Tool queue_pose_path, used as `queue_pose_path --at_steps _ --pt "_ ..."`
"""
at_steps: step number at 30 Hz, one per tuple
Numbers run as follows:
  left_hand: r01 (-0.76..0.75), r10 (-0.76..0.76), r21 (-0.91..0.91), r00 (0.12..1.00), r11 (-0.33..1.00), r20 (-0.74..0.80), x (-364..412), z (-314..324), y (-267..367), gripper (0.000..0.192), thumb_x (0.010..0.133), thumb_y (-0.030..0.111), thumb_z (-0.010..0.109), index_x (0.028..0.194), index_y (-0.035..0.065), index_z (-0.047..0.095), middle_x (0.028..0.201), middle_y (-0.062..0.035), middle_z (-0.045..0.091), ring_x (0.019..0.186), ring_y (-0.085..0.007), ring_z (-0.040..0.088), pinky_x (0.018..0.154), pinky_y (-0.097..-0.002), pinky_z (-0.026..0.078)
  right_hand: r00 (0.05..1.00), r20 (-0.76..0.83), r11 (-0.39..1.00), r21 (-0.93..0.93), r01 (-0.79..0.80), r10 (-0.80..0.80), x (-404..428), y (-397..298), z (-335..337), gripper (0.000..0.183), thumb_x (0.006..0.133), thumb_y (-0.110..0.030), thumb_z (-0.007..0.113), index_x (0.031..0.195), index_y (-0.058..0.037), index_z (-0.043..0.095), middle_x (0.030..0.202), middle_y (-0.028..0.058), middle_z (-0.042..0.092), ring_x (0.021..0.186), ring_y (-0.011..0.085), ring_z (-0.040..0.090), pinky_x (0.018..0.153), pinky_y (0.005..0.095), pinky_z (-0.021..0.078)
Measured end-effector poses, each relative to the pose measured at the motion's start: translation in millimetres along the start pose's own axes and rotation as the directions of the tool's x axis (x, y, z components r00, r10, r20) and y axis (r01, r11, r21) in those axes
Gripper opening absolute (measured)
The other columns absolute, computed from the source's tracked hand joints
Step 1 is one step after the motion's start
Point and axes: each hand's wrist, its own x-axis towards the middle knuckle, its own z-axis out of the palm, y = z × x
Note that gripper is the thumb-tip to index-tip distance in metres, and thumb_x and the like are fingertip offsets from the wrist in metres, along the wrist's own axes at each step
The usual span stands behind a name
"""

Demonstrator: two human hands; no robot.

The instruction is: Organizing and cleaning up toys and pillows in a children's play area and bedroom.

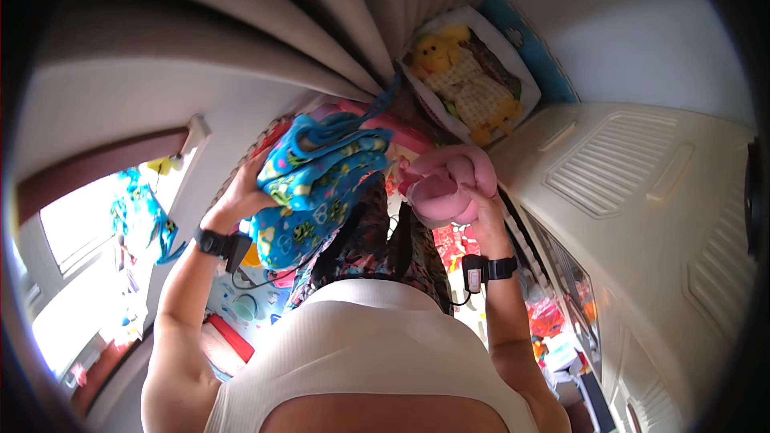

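Note:
My left hand (243, 189) grips a bunched blue fleece cloth (325, 162) with a colourful print, and a blue cord trails from its top toward the curtain. In my right hand (490, 216) is a coiled pink soft item (448, 183), thick and padded like a stuffed tube. The two things are held apart, in front of my legs. Black straps with small devices are on both wrists.
Beyond my hands, a white-lined box (529, 87) holds a yellow plush toy (466, 84) in a checked dress. Grey curtains (240, 18) hang above. A cream plastic cabinet (607, 174) stands at right, a bright window (81, 216) at left. Assorted items lie on the floor.

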Motion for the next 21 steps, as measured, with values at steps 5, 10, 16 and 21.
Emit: queue_pose_path --at_steps 5,10,16,21 --pt "0.110 -0.207 -0.316 0.934 0.942 -0.292 -87.6 22.8 -9.4 0.083 0.063 0.003 0.080 0.139 0.0046 0.047 0.127 -0.0077 0.060 0.118 -0.0210 0.055 0.107 -0.0350 0.041 0.998 0.069 1.000 -0.004 0.003 -0.003 31.5 -20.1 -20.0 0.050 0.081 -0.001 0.070 0.129 0.0046 0.055 0.123 0.0124 0.061 0.113 0.0211 0.060 0.094 0.0331 0.0494" --pt "0.021 -0.307 -0.498 0.810 0.867 -0.500 -146.1 41.9 -13.5 0.074 0.066 -0.006 0.075 0.135 0.0038 0.050 0.122 -0.0058 0.062 0.112 -0.0178 0.058 0.103 -0.0344 0.045 0.998 0.067 0.999 -0.043 -0.005 0.008 41.8 -25.3 -23.9 0.052 0.081 -0.002 0.071 0.129 0.0056 0.054 0.123 0.0120 0.060 0.114 0.0213 0.059 0.099 0.0345 0.0469" --pt "-0.185 -0.393 -0.611 0.617 0.770 -0.682 -193.4 40.5 -28.3 0.061 0.067 -0.003 0.071 0.126 0.0005 0.057 0.115 -0.0079 0.066 0.102 -0.0203 0.064 0.092 -0.0356 0.053 0.983 0.175 0.993 -0.118 -0.028 0.049 54.3 -47.7 -39.2 0.057 0.084 -0.010 0.069 0.134 0.0092 0.047 0.125 0.0161 0.058 0.120 0.0250 0.056 0.106 0.0342 0.0421" --pt "-0.272 -0.351 -0.445 0.330 0.854 -0.876 -290.9 23.5 38.3 0.043 0.071 0.003 0.065 0.112 -0.0052 0.062 0.101 -0.0100 0.069 0.086 -0.0188 0.067 0.080 -0.0321 0.056 0.990 0.133 0.967 -0.253 -0.005 0.040 54.0 -79.8 -9.9 0.058 0.084 -0.012 0.069 0.134 0.0088 0.047 0.126 0.0164 0.058 0.120 0.0251 0.056 0.107 0.0342 0.0416"
